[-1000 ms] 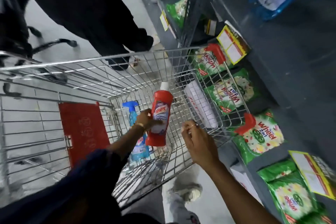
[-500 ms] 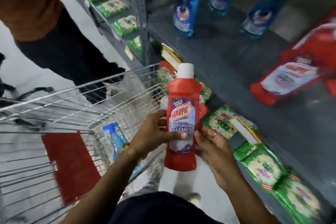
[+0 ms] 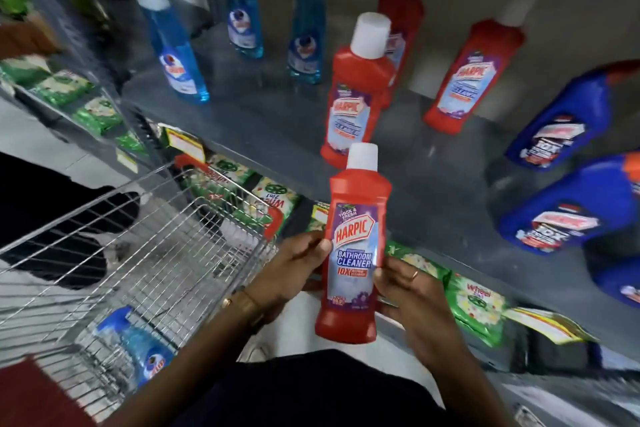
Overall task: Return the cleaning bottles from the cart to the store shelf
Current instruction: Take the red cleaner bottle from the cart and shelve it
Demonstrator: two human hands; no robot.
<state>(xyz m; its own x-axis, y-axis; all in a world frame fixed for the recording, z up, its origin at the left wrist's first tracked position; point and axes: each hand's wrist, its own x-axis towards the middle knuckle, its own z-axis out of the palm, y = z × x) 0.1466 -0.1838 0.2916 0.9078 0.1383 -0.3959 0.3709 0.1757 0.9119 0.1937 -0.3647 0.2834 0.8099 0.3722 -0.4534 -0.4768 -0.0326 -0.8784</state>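
Note:
A red Harpic bathroom cleaner bottle (image 3: 353, 246) with a white cap is upright in front of the grey shelf (image 3: 277, 128). My left hand (image 3: 294, 267) grips its left side and my right hand (image 3: 412, 298) grips its right side. A blue spray bottle (image 3: 138, 354) lies in the wire cart (image 3: 145, 246) at lower left. On the shelf stand three matching red Harpic bottles, the nearest (image 3: 356, 94) just above the held one.
Blue glass-cleaner bottles (image 3: 173, 55) stand at the shelf's left, dark blue Harpic bottles (image 3: 561, 125) at its right. Green detergent packs (image 3: 474, 305) fill the lower shelf, with yellow price tags (image 3: 183, 146) on the edge. A person in dark trousers (image 3: 41, 218) stands beyond the cart.
The red bottle has come up out of the cart toward the shelf. My right hand has closed on it, joining the left. The view has tilted up to the shelf.

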